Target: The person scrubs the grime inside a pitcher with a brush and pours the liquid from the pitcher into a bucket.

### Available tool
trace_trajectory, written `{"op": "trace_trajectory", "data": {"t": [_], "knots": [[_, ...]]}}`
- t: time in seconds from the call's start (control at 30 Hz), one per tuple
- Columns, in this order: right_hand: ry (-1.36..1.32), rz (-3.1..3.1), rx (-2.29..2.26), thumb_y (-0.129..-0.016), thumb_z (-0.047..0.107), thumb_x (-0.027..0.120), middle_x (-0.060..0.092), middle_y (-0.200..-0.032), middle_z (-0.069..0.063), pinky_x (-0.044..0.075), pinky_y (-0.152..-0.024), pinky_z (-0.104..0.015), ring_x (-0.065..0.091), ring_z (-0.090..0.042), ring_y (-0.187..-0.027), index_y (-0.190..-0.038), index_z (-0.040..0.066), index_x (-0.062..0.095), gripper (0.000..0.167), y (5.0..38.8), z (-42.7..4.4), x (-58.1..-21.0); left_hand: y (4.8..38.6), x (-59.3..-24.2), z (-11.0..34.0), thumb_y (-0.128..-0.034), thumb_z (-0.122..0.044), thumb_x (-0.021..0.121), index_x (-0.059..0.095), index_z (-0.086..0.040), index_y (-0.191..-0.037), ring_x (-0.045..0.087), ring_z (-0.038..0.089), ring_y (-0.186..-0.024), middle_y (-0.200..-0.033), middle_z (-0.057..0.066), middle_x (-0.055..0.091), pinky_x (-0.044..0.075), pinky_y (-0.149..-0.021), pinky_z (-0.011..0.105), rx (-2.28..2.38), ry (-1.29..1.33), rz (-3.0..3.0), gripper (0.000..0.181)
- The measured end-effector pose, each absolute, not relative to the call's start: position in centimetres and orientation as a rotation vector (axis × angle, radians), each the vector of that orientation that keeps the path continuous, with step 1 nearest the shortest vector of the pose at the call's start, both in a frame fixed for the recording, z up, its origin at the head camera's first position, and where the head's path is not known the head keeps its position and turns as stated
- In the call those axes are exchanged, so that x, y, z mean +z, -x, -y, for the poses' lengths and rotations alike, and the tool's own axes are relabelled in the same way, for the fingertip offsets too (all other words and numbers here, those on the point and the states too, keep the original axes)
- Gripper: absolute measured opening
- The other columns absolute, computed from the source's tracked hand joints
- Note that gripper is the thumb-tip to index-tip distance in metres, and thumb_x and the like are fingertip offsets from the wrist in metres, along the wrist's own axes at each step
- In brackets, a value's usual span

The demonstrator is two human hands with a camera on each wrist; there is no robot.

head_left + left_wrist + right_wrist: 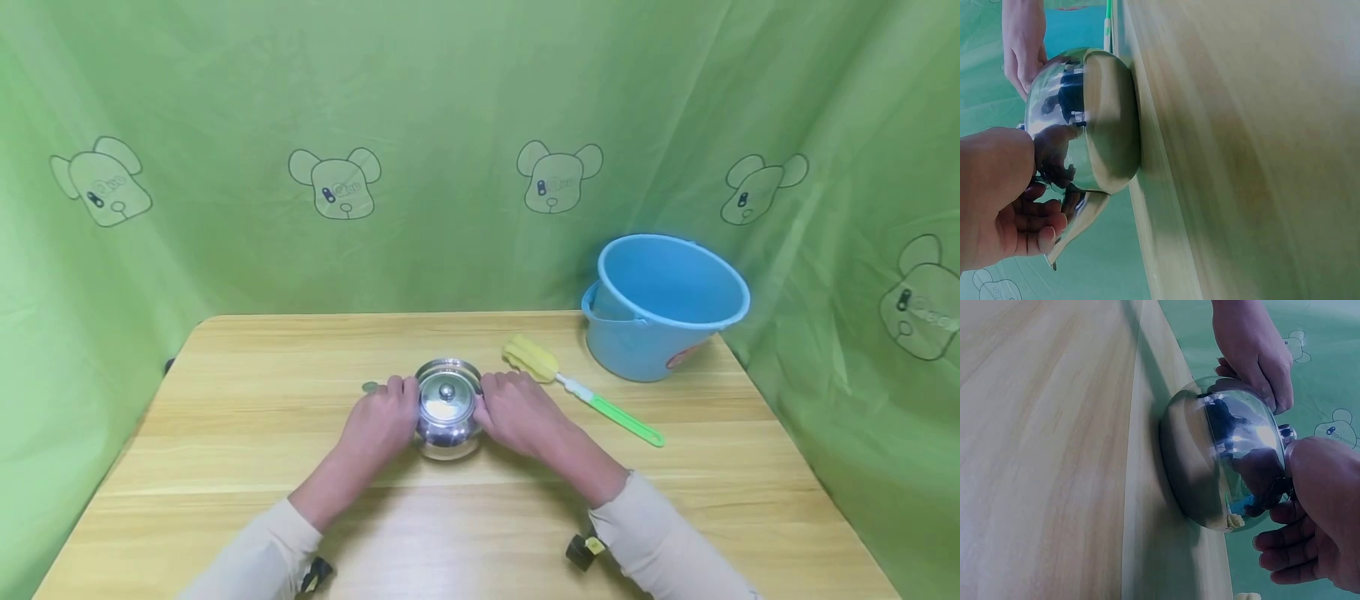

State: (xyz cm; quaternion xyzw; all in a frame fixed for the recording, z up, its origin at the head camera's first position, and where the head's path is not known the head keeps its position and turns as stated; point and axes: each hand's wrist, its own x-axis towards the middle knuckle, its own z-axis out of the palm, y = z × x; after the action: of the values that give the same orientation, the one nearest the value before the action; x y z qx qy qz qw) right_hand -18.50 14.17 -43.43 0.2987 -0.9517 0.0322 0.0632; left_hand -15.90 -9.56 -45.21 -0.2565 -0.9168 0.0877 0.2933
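Note:
A shiny metal teapot [447, 435] stands at mid-table, its knobbed lid [435, 407] on top. Its spout [1082, 222] points out to the left side. My left hand [382, 415] grips the teapot's left side near the spout, fingers curled beneath its shoulder in the left wrist view. On the opposite side my right hand [521, 412] holds the teapot by its upper edge, the thumb side against the metal and the fingers [1288, 547] bent below. Whether the base touches the table is hard to tell.
Right of the teapot lies a bottle brush [626, 419] with a yellow sponge head and green handle. A blue bucket [630, 346] stands at the table's back right corner. Green cloth [450, 250] hangs behind the wooden table [247, 400].

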Motion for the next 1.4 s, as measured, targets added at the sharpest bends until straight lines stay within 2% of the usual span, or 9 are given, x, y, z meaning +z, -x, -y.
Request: {"op": "trace_trajectory", "data": {"t": [0.23,0.6,1.17,1.4], "knots": [[-0.915,2.878,0.104,-0.105,0.034,0.045,0.054,-0.075,-0.004,0.055,-0.075,-0.037,0.050,-0.018,-0.069,-0.093,0.006,0.060,0.034,18.4,-14.3,-43.3,15.7,-45.2,9.3,-0.0987,-0.017,0.064,0.060,0.000,-0.087,0.043,0.009,-0.048,-0.067,0.006,0.058,0.037,-0.037,0.015,0.266,0.647,2.456,0.021],[-0.922,2.878,0.071,-0.105,0.035,0.045,0.053,-0.074,-0.004,0.053,-0.072,-0.036,0.049,-0.019,-0.068,-0.093,0.006,0.060,0.035,17.9,-14.3,-43.1,15.0,-45.1,9.2,-0.0974,-0.016,0.065,0.060,-0.001,-0.086,0.041,0.009,-0.047,-0.066,0.005,0.057,0.037,-0.036,0.016,0.262,0.638,2.434,0.020],[-0.915,2.892,0.090,-0.105,0.036,0.045,0.057,-0.078,-0.005,0.057,-0.078,-0.039,0.054,-0.020,-0.072,-0.096,0.005,0.061,0.036,17.7,-14.3,-43.2,14.5,-45.3,9.0,-0.0959,-0.014,0.063,0.059,-0.001,-0.085,0.044,0.010,-0.047,-0.065,0.005,0.056,0.041,-0.036,0.017,0.255,0.608,2.447,0.018],[-0.913,2.961,0.142,-0.106,0.036,0.045,0.062,-0.083,-0.006,0.059,-0.082,-0.040,0.061,-0.021,-0.078,-0.104,0.003,0.064,0.038,17.6,-14.5,-42.4,14.3,-45.0,8.6,-0.0956,-0.014,0.065,0.059,0.000,-0.085,0.047,0.011,-0.047,-0.065,0.006,0.056,0.043,-0.037,0.017,0.224,0.589,2.463,0.019]]}}
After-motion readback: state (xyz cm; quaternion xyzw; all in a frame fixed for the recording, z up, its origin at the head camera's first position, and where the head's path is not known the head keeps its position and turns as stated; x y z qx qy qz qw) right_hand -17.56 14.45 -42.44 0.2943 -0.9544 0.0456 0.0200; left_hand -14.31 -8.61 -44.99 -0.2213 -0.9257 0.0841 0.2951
